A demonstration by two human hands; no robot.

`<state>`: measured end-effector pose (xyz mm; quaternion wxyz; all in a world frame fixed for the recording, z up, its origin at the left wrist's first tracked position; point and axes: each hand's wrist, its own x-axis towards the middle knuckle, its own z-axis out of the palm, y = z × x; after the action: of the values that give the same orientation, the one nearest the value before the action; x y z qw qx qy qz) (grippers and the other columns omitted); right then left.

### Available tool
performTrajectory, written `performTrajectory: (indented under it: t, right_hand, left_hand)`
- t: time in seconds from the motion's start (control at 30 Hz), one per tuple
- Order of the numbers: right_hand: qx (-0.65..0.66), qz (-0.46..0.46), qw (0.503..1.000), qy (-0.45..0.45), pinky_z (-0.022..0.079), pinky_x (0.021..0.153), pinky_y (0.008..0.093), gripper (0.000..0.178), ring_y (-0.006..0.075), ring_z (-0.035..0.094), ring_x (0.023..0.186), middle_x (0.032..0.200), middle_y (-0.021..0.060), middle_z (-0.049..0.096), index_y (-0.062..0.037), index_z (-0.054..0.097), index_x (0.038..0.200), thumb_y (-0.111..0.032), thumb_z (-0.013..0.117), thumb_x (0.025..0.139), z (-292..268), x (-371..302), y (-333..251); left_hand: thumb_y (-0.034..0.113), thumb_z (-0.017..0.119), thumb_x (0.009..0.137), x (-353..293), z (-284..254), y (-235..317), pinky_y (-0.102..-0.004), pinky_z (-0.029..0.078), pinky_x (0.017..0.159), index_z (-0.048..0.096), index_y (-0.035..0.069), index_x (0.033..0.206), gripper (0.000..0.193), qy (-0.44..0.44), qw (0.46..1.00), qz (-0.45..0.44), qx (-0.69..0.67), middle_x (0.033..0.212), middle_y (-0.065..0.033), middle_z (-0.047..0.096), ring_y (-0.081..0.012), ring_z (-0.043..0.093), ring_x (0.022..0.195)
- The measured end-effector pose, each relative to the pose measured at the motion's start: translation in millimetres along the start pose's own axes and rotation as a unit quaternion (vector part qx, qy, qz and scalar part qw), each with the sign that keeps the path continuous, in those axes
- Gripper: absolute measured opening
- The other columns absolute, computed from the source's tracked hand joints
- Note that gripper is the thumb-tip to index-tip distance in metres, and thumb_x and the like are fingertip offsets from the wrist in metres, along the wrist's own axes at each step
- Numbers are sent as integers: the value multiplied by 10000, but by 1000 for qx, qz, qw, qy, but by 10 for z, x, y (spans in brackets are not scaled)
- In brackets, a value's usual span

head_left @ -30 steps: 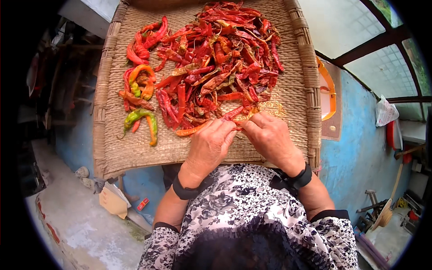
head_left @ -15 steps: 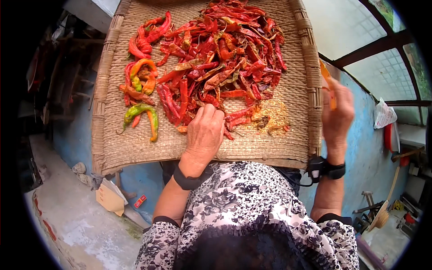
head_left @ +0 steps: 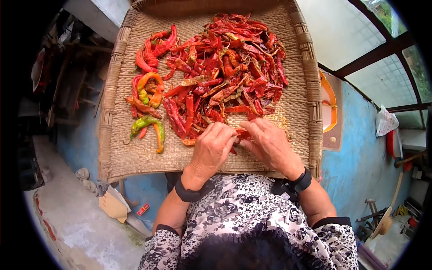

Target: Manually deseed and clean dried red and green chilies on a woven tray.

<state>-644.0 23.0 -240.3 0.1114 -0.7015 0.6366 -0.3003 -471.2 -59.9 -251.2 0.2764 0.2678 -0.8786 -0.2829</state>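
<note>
A shallow woven basket (head_left: 135, 164) rests across my lap. A big heap of dried red chili peppers (head_left: 234, 63) fills its middle and right. Near the front edge, my left hand (head_left: 211, 146) and my right hand (head_left: 272, 146) meet with fingers pinched on a dried red chili pepper (head_left: 242, 134); most of it is hidden by the fingers. Fresher peppers, red ones (head_left: 153, 49) and a green-and-orange one (head_left: 146, 122), lie apart along the left side. Loose pale yellow seeds (head_left: 280, 119) are scattered behind my right hand.
An orange-rimmed container (head_left: 333, 110) stands below the basket's right edge on a brown board. Dark wooden furniture (head_left: 67, 85) is at the left. Cardboard (head_left: 112, 204) and a small red box (head_left: 143, 209) lie on the floor at lower left. Windows (head_left: 378, 63) line the right.
My right hand has come back from over the orange-rimmed container beyond the basket's right edge and joined my left hand at the chili pepper. The basket appears slightly lower in view.
</note>
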Motion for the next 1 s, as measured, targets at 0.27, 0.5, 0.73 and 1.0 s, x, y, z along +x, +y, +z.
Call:
performTrajectory:
  t: [0.27,0.5,0.73,1.0]
  right_hand:
    - [-169,66,960,214,483,566,371,93,267,587,672,749,80,585,-73,628,873,-17,671,812,-541,-124,285]
    - [-283,196,897,277,515,737,411,182,334,631,863,948,156,647,-35,632,1063,-31,618,882,-1021,-317,660]
    - [-139,51,979,143,505,659,380,184,290,591,774,831,95,583,-65,616,963,-50,693,796,-311,-78,329]
    - [-86,26,986,140,506,641,371,208,275,612,783,829,90,605,-64,625,989,-55,697,795,-143,14,174]
  left_hand:
    - [81,709,803,539,-311,-156,-416,478,847,593,34,1075,299,123,983,36,129,1040,-141,597,-327,554,987]
    - [199,672,861,886,-333,-504,-445,445,891,539,2,1200,414,39,985,-104,135,1087,-182,597,-361,549,1011]
    - [62,711,777,485,44,-137,-462,428,953,577,32,1158,405,-14,992,68,102,1083,-140,603,-293,562,1052]
    - [76,591,794,9,158,56,-489,372,1042,650,81,1043,256,-65,975,136,164,1096,-67,590,-255,539,1131]
